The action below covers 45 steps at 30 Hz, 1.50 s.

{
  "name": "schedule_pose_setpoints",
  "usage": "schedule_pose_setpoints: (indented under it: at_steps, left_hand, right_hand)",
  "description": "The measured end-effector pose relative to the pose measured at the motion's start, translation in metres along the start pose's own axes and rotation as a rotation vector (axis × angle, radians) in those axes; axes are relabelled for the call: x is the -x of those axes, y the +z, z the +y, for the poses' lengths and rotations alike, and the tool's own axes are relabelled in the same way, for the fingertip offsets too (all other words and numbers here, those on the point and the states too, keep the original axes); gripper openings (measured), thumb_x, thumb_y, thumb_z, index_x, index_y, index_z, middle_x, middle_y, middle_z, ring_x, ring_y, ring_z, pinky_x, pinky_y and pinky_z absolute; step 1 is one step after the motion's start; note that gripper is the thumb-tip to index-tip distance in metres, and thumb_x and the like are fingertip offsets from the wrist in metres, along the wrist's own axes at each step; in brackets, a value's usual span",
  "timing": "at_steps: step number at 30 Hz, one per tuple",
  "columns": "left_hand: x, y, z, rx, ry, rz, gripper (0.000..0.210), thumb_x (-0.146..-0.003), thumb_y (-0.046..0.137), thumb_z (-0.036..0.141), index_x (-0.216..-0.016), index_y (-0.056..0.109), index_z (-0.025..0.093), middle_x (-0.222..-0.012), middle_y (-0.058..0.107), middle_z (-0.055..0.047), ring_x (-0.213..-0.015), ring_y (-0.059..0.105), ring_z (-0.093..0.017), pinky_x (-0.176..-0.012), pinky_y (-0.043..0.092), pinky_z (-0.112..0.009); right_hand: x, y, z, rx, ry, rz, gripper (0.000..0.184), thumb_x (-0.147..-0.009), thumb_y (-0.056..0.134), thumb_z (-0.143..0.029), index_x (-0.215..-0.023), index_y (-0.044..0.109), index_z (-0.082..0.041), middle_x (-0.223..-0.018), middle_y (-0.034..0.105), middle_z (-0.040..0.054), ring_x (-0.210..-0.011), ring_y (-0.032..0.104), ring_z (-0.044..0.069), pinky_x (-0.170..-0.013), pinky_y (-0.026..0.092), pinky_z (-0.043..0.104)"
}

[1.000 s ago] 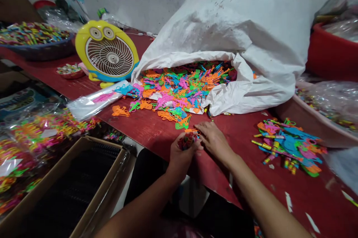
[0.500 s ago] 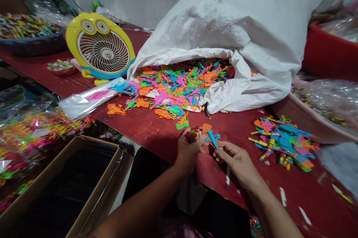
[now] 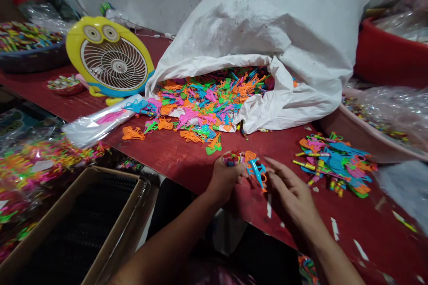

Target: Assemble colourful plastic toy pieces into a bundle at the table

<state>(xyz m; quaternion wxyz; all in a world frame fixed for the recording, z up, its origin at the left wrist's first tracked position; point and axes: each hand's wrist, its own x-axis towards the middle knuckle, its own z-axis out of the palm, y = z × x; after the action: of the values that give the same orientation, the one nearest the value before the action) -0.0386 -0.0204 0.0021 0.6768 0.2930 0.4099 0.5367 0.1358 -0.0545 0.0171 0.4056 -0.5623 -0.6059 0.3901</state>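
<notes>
Our left hand (image 3: 221,179) clutching small tubes (image 3: 233,159) and blue-and-orange plastic pieces (image 3: 257,171), our right hand (image 3: 293,190) released beside them, red bench (image 3: 160,153) below

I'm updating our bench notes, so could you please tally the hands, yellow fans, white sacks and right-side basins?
Hands: 2, left hand and right hand
Yellow fan: 1
White sack: 1
Right-side basins: 2, red basin and pink basin
Total: 6

The held toys (image 3: 257,170) are blue and orange — the tabletop (image 3: 163,151) red.
</notes>
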Motion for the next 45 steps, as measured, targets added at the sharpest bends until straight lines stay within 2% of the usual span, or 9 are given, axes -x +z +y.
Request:
schedule_pose_setpoints:
  at_steps: [3, 5, 7, 10, 12, 16, 20, 29, 45]
  left_hand:
    - [-0.001, -0.005, 0.001, -0.034, -0.042, -0.089, 0.019, -0.065, 0.073, 0.027, -0.067, 0.060, 0.013, -0.053, 0.059, 0.000, -0.043, 0.046, -0.007, -0.042, 0.035, -0.018]
    - [-0.002, -0.007, -0.001, -0.017, -0.044, -0.134, 0.020, -0.064, 0.074, 0.028, -0.068, 0.061, 0.014, -0.055, 0.060, 0.000, -0.045, 0.047, -0.008, -0.042, 0.036, -0.018]
    - [-0.002, -0.007, -0.003, -0.003, -0.027, -0.134, 0.022, -0.064, 0.076, 0.029, -0.070, 0.062, 0.014, -0.056, 0.060, 0.001, -0.046, 0.049, -0.008, -0.042, 0.036, -0.018]
    - [-0.001, -0.005, -0.004, -0.027, -0.005, -0.054, 0.024, -0.066, 0.077, 0.032, -0.073, 0.063, 0.014, -0.057, 0.061, 0.000, -0.046, 0.050, -0.008, -0.042, 0.037, -0.018]
    - [0.001, -0.002, -0.006, -0.029, 0.004, -0.011, 0.025, -0.067, 0.078, 0.033, -0.075, 0.062, 0.014, -0.060, 0.062, 0.000, -0.049, 0.053, -0.009, -0.042, 0.037, -0.017]
    - [0.004, 0.006, -0.014, -0.007, 0.018, 0.008, 0.024, -0.067, 0.077, 0.031, -0.078, 0.061, 0.016, -0.066, 0.064, 0.000, -0.057, 0.061, -0.013, -0.046, 0.041, -0.018]
    - [0.006, 0.010, -0.023, -0.017, 0.048, -0.036, 0.024, -0.066, 0.078, 0.030, -0.076, 0.061, 0.017, -0.064, 0.063, 0.001, -0.058, 0.060, -0.013, -0.055, 0.045, -0.021]
    - [0.008, 0.012, -0.021, -0.037, 0.055, -0.034, 0.017, -0.067, 0.074, 0.025, -0.075, 0.062, 0.016, -0.062, 0.061, 0.001, -0.055, 0.049, -0.010, -0.055, 0.040, -0.021]
    - [0.007, 0.011, -0.028, -0.106, 0.158, 0.013, 0.018, -0.069, 0.070, 0.021, -0.068, 0.053, 0.016, -0.061, 0.050, 0.005, -0.057, 0.041, -0.008, -0.055, 0.035, -0.020]
  right_hand:
    - [-0.009, -0.005, -0.009, 0.320, -0.347, -0.093, 0.047, -0.093, 0.055, -0.030, -0.140, 0.054, -0.031, -0.145, 0.049, 0.0085, -0.129, 0.051, 0.024, -0.105, 0.043, 0.042]
    - [-0.013, -0.006, -0.012, 0.411, -0.474, -0.198, 0.041, -0.094, 0.052, -0.027, -0.134, 0.060, -0.031, -0.151, 0.043, 0.0079, -0.133, 0.047, 0.025, -0.108, 0.042, 0.043]
    - [-0.014, -0.006, -0.012, 0.441, -0.520, -0.209, 0.036, -0.093, 0.053, -0.027, -0.127, 0.066, -0.030, -0.146, 0.050, 0.0092, -0.128, 0.053, 0.025, -0.103, 0.047, 0.040]
    - [-0.011, -0.007, -0.004, 0.370, -0.435, -0.076, 0.028, -0.090, 0.059, -0.031, -0.114, 0.073, -0.028, -0.126, 0.065, 0.0098, -0.115, 0.062, 0.025, -0.095, 0.052, 0.039]
    - [-0.007, -0.007, 0.001, 0.221, -0.257, 0.060, 0.022, -0.088, 0.064, -0.035, -0.105, 0.075, -0.026, -0.106, 0.071, 0.0081, -0.093, 0.069, 0.023, -0.081, 0.056, 0.035]
    - [0.003, 0.000, 0.003, -0.118, 0.126, 0.241, 0.024, -0.080, 0.074, -0.042, -0.089, 0.071, -0.020, -0.069, 0.067, 0.0016, -0.054, 0.059, 0.014, -0.052, 0.049, 0.024]
    - [0.010, 0.007, -0.005, -0.161, 0.228, 0.241, 0.028, -0.083, 0.070, -0.047, -0.087, 0.067, -0.020, -0.057, 0.062, 0.0000, -0.048, 0.053, 0.013, -0.045, 0.042, 0.021]
    - [0.011, 0.015, -0.013, 0.106, 0.001, 0.279, 0.025, -0.087, 0.064, -0.045, -0.086, 0.065, -0.021, -0.064, 0.059, -0.0006, -0.052, 0.052, 0.012, -0.048, 0.042, 0.021]
    - [0.014, 0.022, -0.010, 0.367, -0.140, 0.281, 0.019, -0.094, 0.056, -0.040, -0.091, 0.060, -0.021, -0.062, 0.056, -0.0030, -0.050, 0.054, 0.013, -0.050, 0.040, 0.023]
